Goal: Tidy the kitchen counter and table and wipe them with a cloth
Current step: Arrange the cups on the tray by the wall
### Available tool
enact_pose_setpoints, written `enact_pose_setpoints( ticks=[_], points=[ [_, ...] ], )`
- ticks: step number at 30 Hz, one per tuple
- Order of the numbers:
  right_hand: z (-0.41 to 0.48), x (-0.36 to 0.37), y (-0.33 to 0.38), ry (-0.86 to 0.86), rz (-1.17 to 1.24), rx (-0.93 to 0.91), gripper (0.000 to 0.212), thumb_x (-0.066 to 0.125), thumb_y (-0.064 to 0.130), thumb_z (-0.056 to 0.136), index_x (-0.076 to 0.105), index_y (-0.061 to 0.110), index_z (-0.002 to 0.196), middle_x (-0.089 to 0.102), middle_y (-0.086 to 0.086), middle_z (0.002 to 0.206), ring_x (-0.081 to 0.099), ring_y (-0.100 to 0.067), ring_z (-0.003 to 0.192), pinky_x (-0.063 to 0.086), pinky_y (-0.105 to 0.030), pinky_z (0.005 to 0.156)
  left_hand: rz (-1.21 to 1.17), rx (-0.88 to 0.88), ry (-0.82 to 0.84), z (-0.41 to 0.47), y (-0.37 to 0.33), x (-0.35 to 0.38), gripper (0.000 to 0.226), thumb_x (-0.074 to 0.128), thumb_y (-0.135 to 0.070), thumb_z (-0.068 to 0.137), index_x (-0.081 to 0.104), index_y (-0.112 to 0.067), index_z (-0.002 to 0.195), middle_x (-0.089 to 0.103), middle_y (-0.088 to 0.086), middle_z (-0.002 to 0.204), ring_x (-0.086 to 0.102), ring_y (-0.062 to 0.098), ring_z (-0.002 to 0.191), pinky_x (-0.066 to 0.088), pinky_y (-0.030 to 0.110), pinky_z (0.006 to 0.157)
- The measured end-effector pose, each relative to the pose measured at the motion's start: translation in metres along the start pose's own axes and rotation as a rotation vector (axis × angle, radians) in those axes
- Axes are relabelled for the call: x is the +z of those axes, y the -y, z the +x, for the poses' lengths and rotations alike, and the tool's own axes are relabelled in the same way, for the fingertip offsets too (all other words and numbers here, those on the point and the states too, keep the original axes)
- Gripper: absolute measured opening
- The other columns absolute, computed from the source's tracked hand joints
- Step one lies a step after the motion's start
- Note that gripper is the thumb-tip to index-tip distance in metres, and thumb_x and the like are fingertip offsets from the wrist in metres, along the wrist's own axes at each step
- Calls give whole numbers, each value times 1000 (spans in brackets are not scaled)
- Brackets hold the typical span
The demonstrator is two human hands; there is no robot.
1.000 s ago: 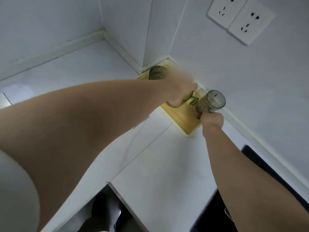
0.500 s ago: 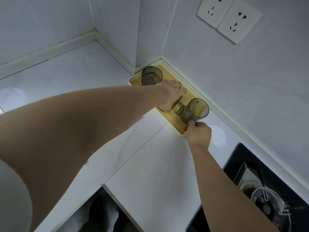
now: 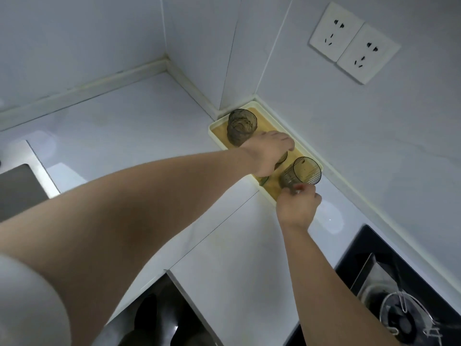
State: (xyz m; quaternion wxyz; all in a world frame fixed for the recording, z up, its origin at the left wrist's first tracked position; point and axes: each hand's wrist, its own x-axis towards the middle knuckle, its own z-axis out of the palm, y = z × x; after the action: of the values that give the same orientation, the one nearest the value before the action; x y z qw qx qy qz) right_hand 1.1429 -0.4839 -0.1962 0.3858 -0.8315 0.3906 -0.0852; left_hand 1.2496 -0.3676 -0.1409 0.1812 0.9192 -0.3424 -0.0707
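The white desk (image 3: 139, 136) runs along two walls, with one black stove (image 3: 399, 283) set into it at the right. One yellow tray (image 3: 219, 133) sits pushed into the wall corner, probably to keep the worktop free for wiping. Two sockets (image 3: 354, 42) are on the wall above. Three dark glasses line the tray. The far glass (image 3: 242, 127) stands alone. The middle glass (image 3: 283, 158) is mostly hidden beneath the left hand (image 3: 268, 153), whose fingers curl over its top and grip it. The right hand (image 3: 296, 208) pinches the near glass (image 3: 303, 173) low down with bunched fingertips, seemingly settling it in place. No cloth is in view.
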Motion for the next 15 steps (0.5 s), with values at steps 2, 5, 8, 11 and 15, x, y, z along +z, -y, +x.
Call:
enact_pose_setpoints(
  ticks=[2, 5, 8, 11, 15],
  points=[
    [-7, 3, 12, 46, 47, -121, 15, 58, 16, 86, 59, 17, 101, 56, -3, 113, 58, -25, 89, 46, -33, 77, -157, -121, -95, -16, 1, 1, 63, 61, 1, 76, 49, -20, 134, 49, 0, 137, 46, 23, 126, 42, 38, 102],
    [-22, 13, 34, 114, 91, -252, 15, 58, 16, 83, 61, 20, 97, 64, -3, 103, 61, -25, 98, 50, -35, 84, -288, -319, -221, -65, 13, 1, 52, 58, 0, 79, 55, -20, 127, 52, 0, 131, 53, 24, 117, 48, 39, 95],
    [-51, 25, 64, 263, 111, -375, 15, 60, 21, 91, 63, 20, 107, 67, 3, 101, 64, -21, 95, 46, -30, 80, -365, -479, -342, -131, 23, -6, 47, 55, -1, 81, 56, -22, 124, 52, -2, 130, 55, 19, 114, 48, 35, 94],
    [-95, 39, 90, 477, 153, -515, 10, 57, 30, 98, 60, 26, 106, 67, 9, 98, 67, -17, 89, 48, -29, 74, -392, -629, -452, -198, 36, -9, 43, 56, -1, 82, 58, -25, 118, 53, -6, 126, 58, 13, 109, 51, 33, 91],
    [-166, 68, 116, 731, 140, -670, 12, 52, 37, 101, 61, 29, 97, 68, 13, 92, 67, -5, 78, 51, -24, 69, -396, -859, -541, -288, 44, -20, 37, 55, -5, 87, 57, -28, 115, 52, -12, 123, 56, 4, 107, 52, 27, 85]
  ],
)
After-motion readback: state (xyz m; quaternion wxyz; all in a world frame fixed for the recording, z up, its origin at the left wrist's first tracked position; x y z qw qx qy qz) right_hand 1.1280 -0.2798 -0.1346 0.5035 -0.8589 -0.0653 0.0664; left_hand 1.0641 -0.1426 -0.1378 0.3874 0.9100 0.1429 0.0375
